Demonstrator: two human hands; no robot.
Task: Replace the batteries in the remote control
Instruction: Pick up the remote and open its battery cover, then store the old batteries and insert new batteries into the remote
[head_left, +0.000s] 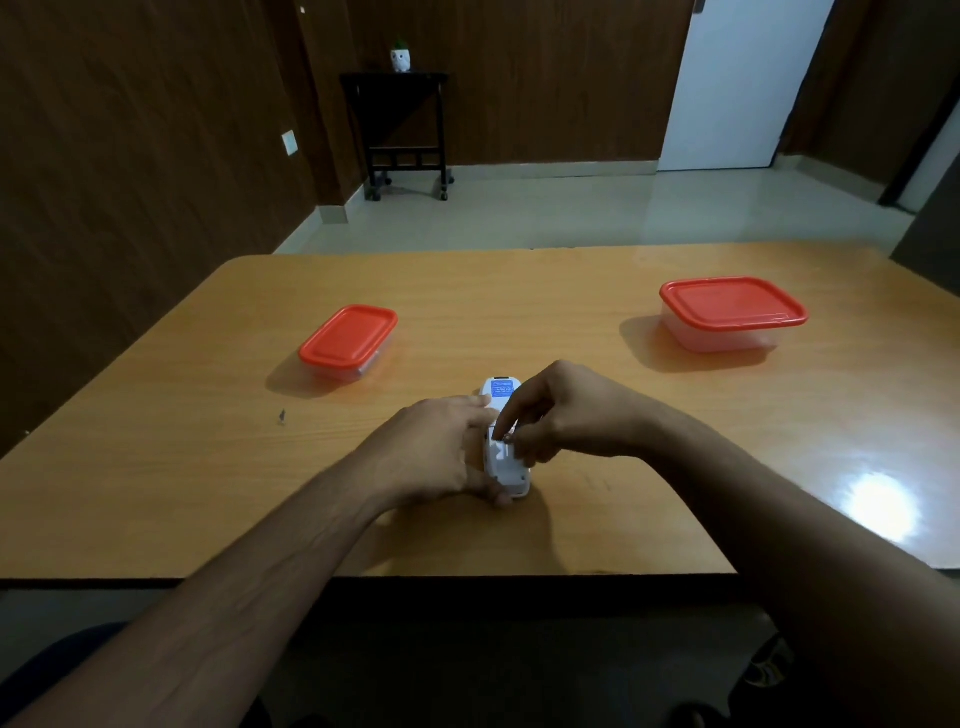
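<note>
Steadied at the table's (597, 519) near edge by the gripping left hand (441, 452), the remote control (501, 395) could be tipped if the right hand's (566, 410) fingertips, pinching something small at its open compartment, slip.

Dim room; overhead glare on the table (878, 512) at right — wide-angle bending at the edges.

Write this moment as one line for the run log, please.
left hand: grips white remote control, back side up | right hand: fingers at open battery compartment | two red-lidded containers: closed
</note>
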